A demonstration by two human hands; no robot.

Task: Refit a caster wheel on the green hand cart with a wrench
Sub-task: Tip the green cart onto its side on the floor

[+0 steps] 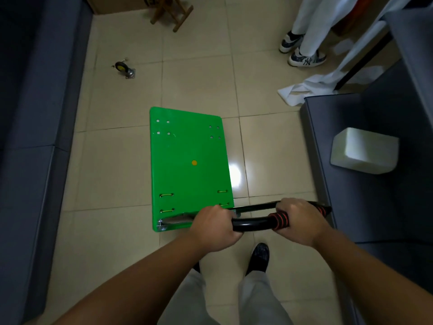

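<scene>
Sneaker marked NY; green cart, yellow centre dot; left hand, right hand both gripping black handle; caster lying well apart

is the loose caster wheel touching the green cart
No, the caster wheel lies alone on the floor tiles, clearly apart from the far left corner of the green cart.

Head-worn view, steeply downward.
</scene>
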